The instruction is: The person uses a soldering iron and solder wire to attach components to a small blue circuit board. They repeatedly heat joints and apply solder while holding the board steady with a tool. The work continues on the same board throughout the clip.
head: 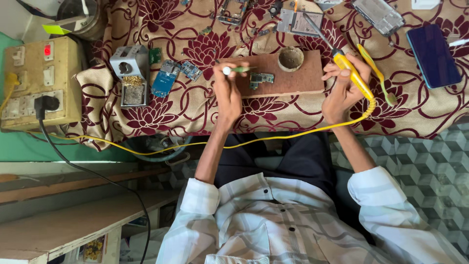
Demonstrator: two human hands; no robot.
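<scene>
Floral maroon cloth covers the table (pixel 161 110), with a brown wooden board (pixel 293 78) on it. On the board's left end, the left hand (pixel 227 95) has its fingers (pixel 221 78) closed around a green-handled tool (pixel 238 70) beside a small circuit board (pixel 261 78). Off the board's right end, the right hand (pixel 342 90) grips a yellow soldering iron (pixel 349 71).

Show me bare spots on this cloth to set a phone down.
Bare cloth lies between the wooden board and the near edge, and below the dark phone. Crowded: far strip of phone parts, circuit boards beside left hand.
</scene>
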